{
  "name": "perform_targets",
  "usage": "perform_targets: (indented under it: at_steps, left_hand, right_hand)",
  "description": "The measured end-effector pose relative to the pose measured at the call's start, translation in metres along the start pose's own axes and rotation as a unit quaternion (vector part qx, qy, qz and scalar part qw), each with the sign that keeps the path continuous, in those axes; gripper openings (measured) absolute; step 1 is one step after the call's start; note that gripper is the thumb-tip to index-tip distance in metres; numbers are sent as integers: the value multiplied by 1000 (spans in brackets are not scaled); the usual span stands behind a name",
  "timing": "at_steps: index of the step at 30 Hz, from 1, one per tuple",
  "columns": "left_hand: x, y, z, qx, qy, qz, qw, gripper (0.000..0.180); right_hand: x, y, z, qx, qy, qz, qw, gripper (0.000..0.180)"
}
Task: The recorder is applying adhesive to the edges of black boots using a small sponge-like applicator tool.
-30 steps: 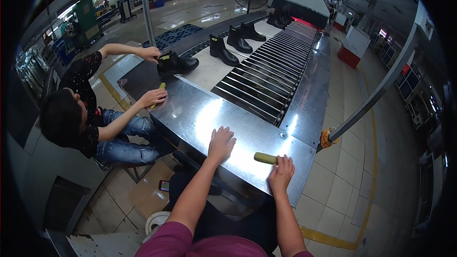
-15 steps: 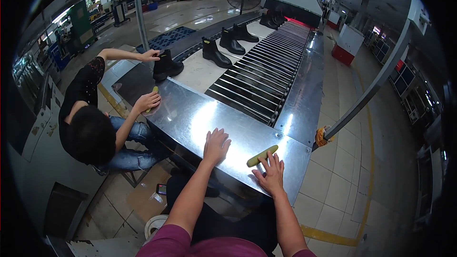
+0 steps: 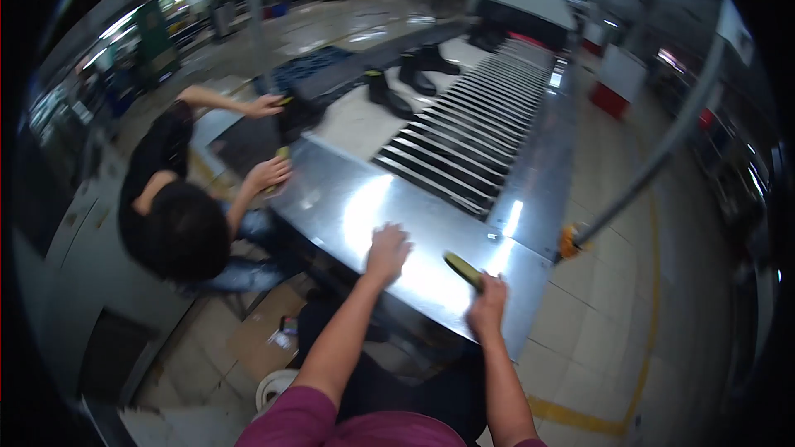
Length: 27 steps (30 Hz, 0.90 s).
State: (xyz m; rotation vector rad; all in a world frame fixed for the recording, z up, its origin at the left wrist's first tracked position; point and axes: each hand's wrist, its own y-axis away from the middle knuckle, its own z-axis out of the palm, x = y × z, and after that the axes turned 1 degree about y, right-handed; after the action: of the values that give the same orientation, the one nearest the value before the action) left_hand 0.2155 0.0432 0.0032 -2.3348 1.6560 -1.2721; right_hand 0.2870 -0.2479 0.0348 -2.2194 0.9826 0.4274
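My right hand (image 3: 489, 307) is closed round the near end of an oblong yellow-green brush (image 3: 463, 269). A dark strip, apparently bristles, shows along the brush, though motion smears it. The brush slants up and left over the shiny metal tabletop (image 3: 431, 298). To its left, my left hand (image 3: 388, 253) rests at the tabletop with fingers stretched out and nothing in them.
At the left, a seated co-worker (image 3: 182, 228) has one hand on a dark boot (image 3: 296, 116) and a similar brush (image 3: 282, 154) in the other. Several black boots (image 3: 387, 96) stand beside the conveyor rollers (image 3: 464, 136). A metal post (image 3: 654, 170) slants up at the right.
My right hand has closed round the brush, which lay under its fingertips, and turned it so its far end points left. The view has shifted slightly; my left hand stays spread.
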Motion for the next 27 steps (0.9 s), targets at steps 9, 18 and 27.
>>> perform_targets:
  at_steps: [9, 18, 27]
  left_hand:
    - [33, 4, 5, -14, -4, -33, 999, 32]
    - [27, -4, -3, -7, -20, -32, 999, 32]
    - [18, 3, 12, -11, -16, -50, 999, 36]
  right_hand:
    - [7, 8, -7, 15, 112, 52, 992, 40]
    - [12, 5, -5, -62, 20, 41, 997, 65]
    - [15, 2, -6, -99, 49, -54, 992, 52]
